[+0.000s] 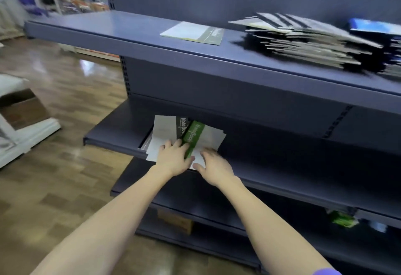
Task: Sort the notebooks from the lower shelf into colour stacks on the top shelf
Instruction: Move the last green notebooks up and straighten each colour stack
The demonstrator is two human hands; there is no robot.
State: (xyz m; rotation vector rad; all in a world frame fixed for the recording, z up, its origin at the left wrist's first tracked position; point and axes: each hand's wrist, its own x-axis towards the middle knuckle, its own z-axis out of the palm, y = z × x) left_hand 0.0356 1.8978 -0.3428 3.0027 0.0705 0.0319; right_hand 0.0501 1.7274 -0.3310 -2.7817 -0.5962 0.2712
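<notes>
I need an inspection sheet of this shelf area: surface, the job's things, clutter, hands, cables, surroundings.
Surface: blue top shelf above the lower shelf.
Job's things: loose notebooks on the lower shelf, one with a green spine; single notebook and dark stack on top.
Clutter: cardboard box lower down.
Hands: left hand and right hand rest on the notebooks; grip unclear.
Cables: nothing seen.
Surroundings: wooden floor.
</notes>
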